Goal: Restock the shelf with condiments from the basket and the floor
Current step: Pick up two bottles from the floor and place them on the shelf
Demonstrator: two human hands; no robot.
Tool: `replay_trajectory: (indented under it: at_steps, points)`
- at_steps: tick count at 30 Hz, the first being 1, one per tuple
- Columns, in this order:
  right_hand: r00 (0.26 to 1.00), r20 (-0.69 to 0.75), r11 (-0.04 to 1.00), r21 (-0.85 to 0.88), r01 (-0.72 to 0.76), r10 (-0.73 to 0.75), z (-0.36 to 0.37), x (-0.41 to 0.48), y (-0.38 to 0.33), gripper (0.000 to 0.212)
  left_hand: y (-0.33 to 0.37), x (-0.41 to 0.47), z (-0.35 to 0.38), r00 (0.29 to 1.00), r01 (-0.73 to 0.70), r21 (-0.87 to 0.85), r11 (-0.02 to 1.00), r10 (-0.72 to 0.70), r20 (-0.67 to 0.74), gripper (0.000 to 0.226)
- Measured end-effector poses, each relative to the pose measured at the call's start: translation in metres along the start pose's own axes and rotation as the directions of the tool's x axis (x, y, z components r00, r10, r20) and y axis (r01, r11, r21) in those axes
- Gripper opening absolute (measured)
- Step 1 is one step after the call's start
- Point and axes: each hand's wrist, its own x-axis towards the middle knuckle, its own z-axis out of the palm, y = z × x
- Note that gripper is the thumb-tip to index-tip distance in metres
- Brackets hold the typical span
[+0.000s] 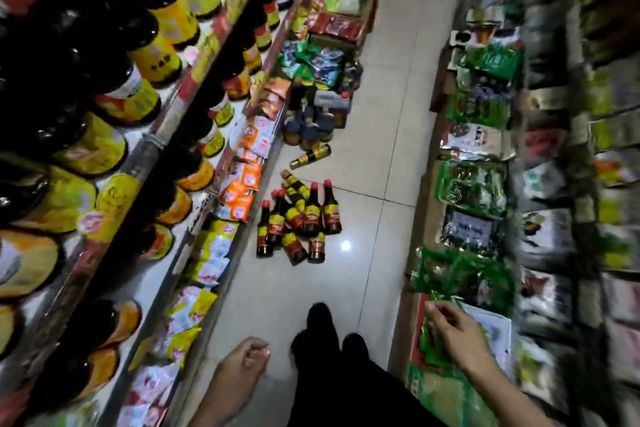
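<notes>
Several small dark sauce bottles [301, 218] with red caps and yellow-red labels stand and lie on the floor tiles in mid aisle. One more bottle [310, 156] lies on its side further along. Beyond it, a cluster of dark bottles [308, 125] sits beside the shelf base. The shelf [162, 135] on the left carries rows of dark bottles with yellow labels. My left hand [244, 362] hangs low with loosely curled fingers, holding nothing. My right hand [453, 329] hovers over green packets on the right, fingers loosely bent, nothing held.
Orange and yellow sachets [239, 191] fill the bottom left shelf. Green and silver packets [471, 184] line the low racks on the right. Boxes and bags [322, 62] crowd the floor further down. My dark shoes [322, 333] stand on the pale tiles.
</notes>
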Motion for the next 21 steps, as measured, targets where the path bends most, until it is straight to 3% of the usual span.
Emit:
replay_trajectory:
  at_steps: [1,4,7,10,12,16,18,21]
  points:
    - [1.000,-0.006,1.000,-0.005,-0.017,0.017,0.000,0.014,-0.002,0.019,0.003,0.017,0.002,1.000,0.018,-0.023,1.000,-0.018,0.015,0.011]
    - [0.994,0.010,0.994,-0.007,-0.108,0.108,0.006,0.051,0.004,0.016,0.012,0.063,0.008,0.996,0.069,0.024,0.997,-0.070,0.058,0.002]
    - [0.980,0.021,0.980,-0.019,-0.196,0.197,0.014,0.090,0.007,0.012,0.018,0.117,0.017,0.991,0.111,0.041,0.993,-0.114,0.072,0.013]
    - [0.953,0.061,0.954,-0.072,-0.292,0.296,0.024,0.139,0.017,0.011,0.020,0.180,0.031,0.978,0.169,0.106,0.980,-0.180,0.104,0.003]
    - [0.943,0.064,0.943,-0.086,-0.321,0.327,0.034,0.179,0.026,0.011,0.025,0.231,0.045,0.971,0.195,0.154,0.969,-0.212,0.107,0.015]
    - [0.958,0.057,0.954,-0.124,-0.271,0.280,0.069,0.287,0.055,0.010,0.019,0.350,0.094,0.981,0.141,0.238,0.961,-0.169,0.097,0.007]
    - [0.964,0.098,0.960,-0.159,-0.231,0.248,0.094,0.351,0.076,0.010,0.013,0.409,0.124,0.991,0.093,0.270,0.958,-0.116,0.070,0.024]
    - [0.984,0.110,0.977,-0.176,-0.122,0.143,0.141,0.444,0.103,0.006,0.001,0.492,0.163,0.999,-0.014,0.285,0.959,0.003,0.037,0.027]
